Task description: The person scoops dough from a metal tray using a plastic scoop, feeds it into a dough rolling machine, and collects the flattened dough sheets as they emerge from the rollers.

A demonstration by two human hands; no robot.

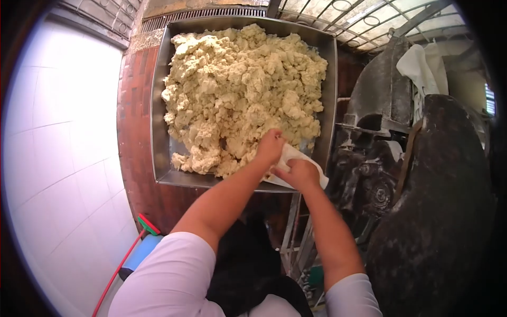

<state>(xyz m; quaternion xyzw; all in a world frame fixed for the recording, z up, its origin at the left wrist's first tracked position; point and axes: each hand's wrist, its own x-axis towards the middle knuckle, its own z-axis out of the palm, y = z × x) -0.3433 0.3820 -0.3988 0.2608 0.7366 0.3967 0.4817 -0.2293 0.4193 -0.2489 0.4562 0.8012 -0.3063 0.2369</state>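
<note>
A wide metal tray is heaped with crumbly, pale yellow dough. Over its near right corner, a white cloth hangs between my two hands. My left hand is closed at the cloth's upper left edge, close against the dough. Lower and to the right, my right hand grips the cloth, its thumb pointing left and its other fingers partly hidden. Part of the cloth spreads beneath my right hand towards the tray's near rim.
Dark, flour-dusted machinery stands close on the right, with a pale cloth draped above it. A white tiled wall rises on the left. A red-handled brush leans near a blue container. Metal grilles border the far side.
</note>
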